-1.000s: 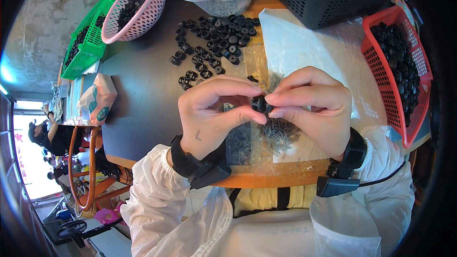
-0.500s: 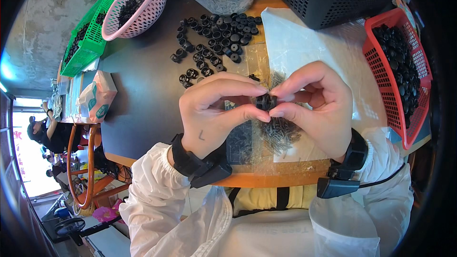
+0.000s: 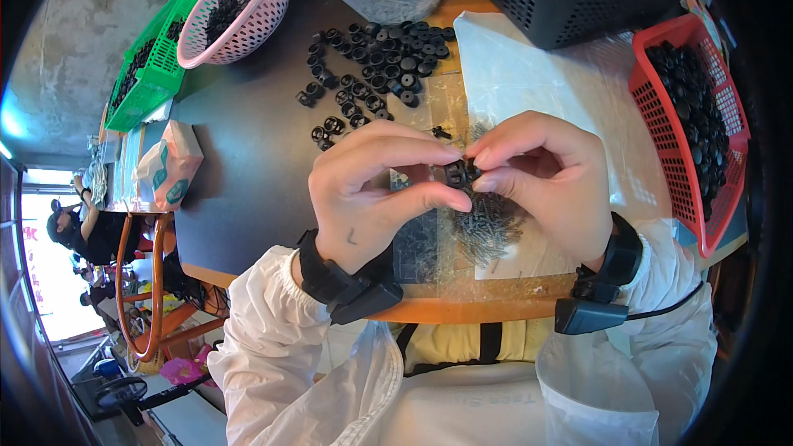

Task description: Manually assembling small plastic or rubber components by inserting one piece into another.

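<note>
I see the black part [image 3: 457, 173] held above the metal pins [image 3: 489, 235], the left hand's [image 3: 355, 186] thumb and forefinger clamped on it. The right hand's [image 3: 562, 167] fingertips pinch its right side; they have just shifted slightly, so I judge the grip is being adjusted. Loose black pieces [image 3: 408, 64] lie beyond; the dark tabletop [image 3: 248, 173] stretches left, the orange edge [image 3: 462, 311] runs near my wrists, and the red basket [image 3: 673, 169] stands well right.

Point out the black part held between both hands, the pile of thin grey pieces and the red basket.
Black part [image 3: 457, 173]: head view, its exposed middle.
Grey pile [image 3: 486, 234]: head view, its visible middle.
Red basket [image 3: 663, 135]: head view, slotted left wall.
</note>
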A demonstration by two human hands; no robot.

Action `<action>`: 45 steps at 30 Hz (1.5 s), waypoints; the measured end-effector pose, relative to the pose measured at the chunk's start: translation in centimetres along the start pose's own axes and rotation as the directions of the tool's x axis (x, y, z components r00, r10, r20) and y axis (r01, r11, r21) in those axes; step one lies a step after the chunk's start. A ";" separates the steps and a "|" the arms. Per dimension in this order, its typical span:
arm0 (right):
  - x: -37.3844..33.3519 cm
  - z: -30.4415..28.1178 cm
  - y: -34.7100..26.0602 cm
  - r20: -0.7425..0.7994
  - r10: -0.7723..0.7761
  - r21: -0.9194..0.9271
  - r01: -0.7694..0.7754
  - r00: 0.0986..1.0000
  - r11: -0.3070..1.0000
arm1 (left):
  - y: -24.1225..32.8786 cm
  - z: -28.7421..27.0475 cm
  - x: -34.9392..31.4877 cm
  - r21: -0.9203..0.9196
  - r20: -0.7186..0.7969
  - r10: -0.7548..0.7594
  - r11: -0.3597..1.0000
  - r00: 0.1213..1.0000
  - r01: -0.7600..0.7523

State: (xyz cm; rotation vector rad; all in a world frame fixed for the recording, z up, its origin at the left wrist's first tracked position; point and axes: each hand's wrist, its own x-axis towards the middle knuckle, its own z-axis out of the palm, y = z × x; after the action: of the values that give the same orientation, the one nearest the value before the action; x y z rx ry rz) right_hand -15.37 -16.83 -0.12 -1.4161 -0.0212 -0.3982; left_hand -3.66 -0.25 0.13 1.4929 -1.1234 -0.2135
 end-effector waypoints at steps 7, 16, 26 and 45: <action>0.5 -0.6 0.8 0.118 0.196 0.318 -0.224 0.974 0.921 | 0.7 -0.1 0.3 0.199 0.005 0.143 0.970 0.990 -0.142; 0.8 -0.6 0.4 0.153 0.324 0.368 -0.359 0.933 0.858 | 0.7 -0.1 0.5 0.258 0.003 0.256 0.934 0.967 -0.248; 0.8 -0.9 0.6 0.254 0.221 0.527 -0.326 0.942 0.785 | 0.9 -0.1 0.4 0.258 -0.019 0.236 0.940 0.972 -0.223; 0.5 -0.2 0.6 0.246 0.173 0.342 -0.253 0.954 0.905 | 0.5 0.1 0.5 0.284 0.079 0.267 0.917 0.960 -0.278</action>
State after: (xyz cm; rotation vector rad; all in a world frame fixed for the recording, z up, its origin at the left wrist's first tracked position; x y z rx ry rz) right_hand -14.80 -17.12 -0.62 -1.0647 -0.1069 -0.0518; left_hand -3.73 -0.58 0.74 1.5721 -1.4277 0.1247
